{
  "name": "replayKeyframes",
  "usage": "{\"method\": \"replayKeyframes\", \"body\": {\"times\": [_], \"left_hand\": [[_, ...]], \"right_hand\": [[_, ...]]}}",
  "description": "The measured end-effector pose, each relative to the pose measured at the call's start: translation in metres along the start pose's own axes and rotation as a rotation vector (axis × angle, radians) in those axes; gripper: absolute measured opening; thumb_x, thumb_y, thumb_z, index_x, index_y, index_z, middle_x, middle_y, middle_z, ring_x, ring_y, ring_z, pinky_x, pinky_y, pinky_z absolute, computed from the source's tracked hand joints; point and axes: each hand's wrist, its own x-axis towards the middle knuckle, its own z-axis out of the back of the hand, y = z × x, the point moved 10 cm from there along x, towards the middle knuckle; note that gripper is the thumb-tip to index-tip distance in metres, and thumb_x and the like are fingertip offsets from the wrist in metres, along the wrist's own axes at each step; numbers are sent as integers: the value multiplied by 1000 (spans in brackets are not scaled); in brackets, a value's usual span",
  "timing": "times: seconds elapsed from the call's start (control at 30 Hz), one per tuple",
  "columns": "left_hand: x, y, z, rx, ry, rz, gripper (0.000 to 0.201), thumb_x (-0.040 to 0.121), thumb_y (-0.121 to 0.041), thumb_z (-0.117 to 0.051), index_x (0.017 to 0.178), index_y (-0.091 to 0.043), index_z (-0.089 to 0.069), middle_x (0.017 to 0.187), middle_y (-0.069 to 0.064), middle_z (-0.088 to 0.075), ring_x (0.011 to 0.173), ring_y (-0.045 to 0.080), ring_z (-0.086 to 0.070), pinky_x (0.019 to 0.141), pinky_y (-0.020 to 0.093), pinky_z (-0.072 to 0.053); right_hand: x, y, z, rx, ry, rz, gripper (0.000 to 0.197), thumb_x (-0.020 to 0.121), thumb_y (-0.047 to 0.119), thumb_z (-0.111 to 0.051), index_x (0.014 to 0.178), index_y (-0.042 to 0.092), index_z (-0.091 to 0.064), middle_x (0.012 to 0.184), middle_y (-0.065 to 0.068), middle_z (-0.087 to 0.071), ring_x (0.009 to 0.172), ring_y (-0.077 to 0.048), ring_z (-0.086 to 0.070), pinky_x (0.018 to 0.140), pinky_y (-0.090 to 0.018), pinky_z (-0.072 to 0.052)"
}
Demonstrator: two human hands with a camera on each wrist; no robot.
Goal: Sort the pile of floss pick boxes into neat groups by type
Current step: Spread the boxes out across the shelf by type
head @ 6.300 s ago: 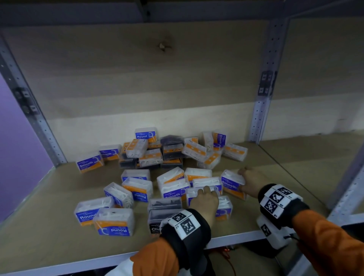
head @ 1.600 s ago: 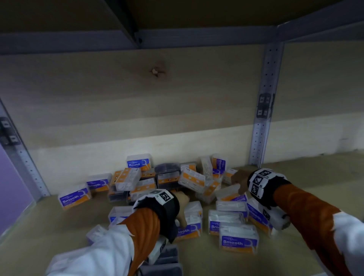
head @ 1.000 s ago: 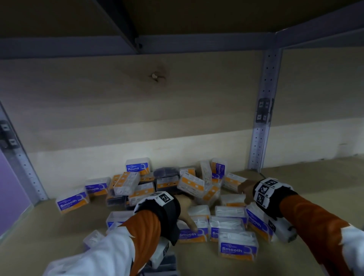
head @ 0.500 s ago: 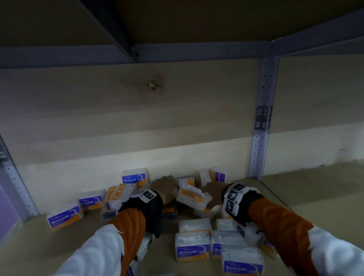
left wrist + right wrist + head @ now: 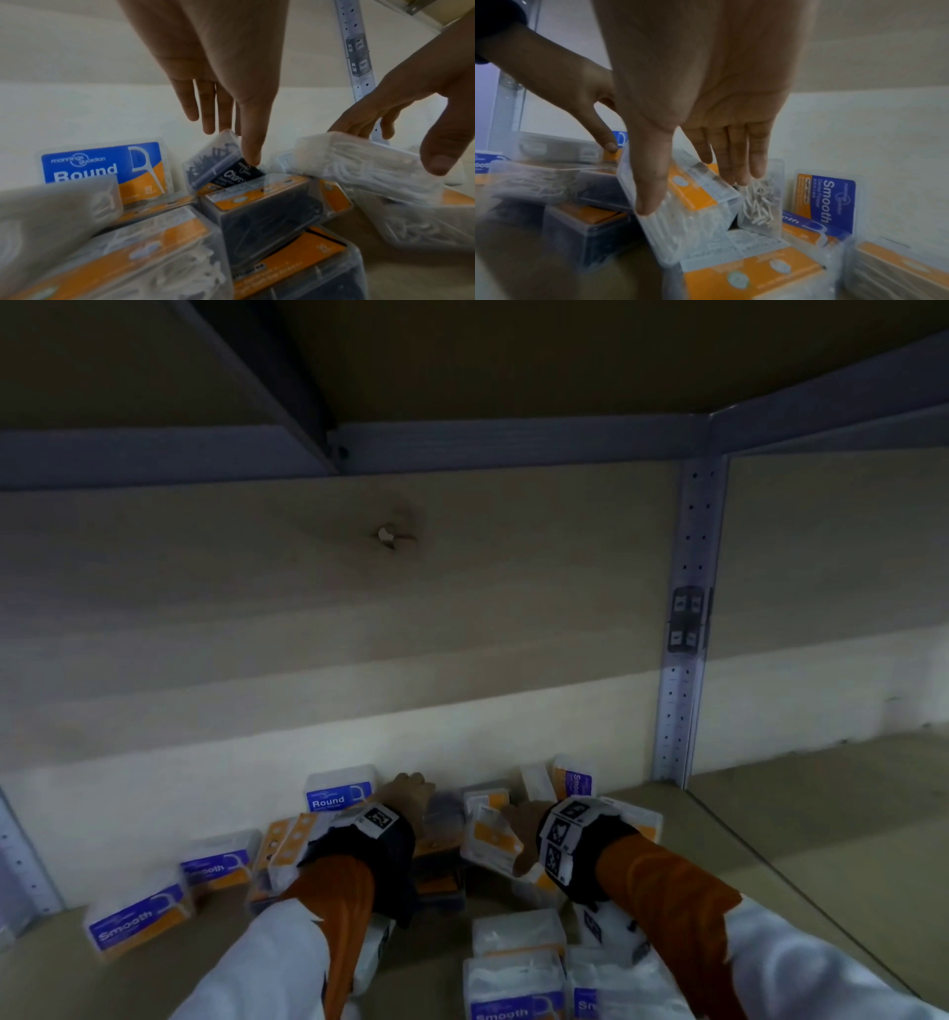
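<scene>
While our left hand reaches straight-fingered onto the charcoal box at twelve o'clock, our right hand clasps a white-pick box, thumb and fingers around it.

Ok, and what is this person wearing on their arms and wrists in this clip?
Both arms wear white sleeves ending in orange lower sections. Each wrist has a black band carrying a white plate printed with black square fiducial markers, seen behind the left hand and the right hand. A white housing hangs under the right wrist. The hands are bare, with no gloves or rings visible.
</scene>
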Motion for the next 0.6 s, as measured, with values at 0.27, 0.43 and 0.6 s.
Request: {"method": "replayKeyframes", "body": {"times": [0.27,0.43,0.6], "left_hand": [[8,-3,-1,44,23,11,54,94,-15,-53,142,-5,-32,146,15,-32,136,29,-34,110,33,-32],[12,1,-1,11,7,20,46,92,-21,-56,133,-3,-42,141,15,-37,131,28,-38,106,32,-34],[12,10,0,-62,-13,27,52,88,-30,-59,130,-5,-43,137,14,-40,126,28,-42,101,32,-36]], "right_hand": [[-26,5,9,35,58,4,92,89,34,-62,151,2,0,157,-17,-16,144,-31,-22,115,-37,-24],[-57,0,21,71,107,16,70,88,30,-64,143,0,-34,146,-18,-39,134,-32,-39,108,-40,-36],[-63,-21,15,124,125,-35,56,94,32,-53,139,0,-42,146,-14,-40,135,-28,-36,108,-31,-31]]}}
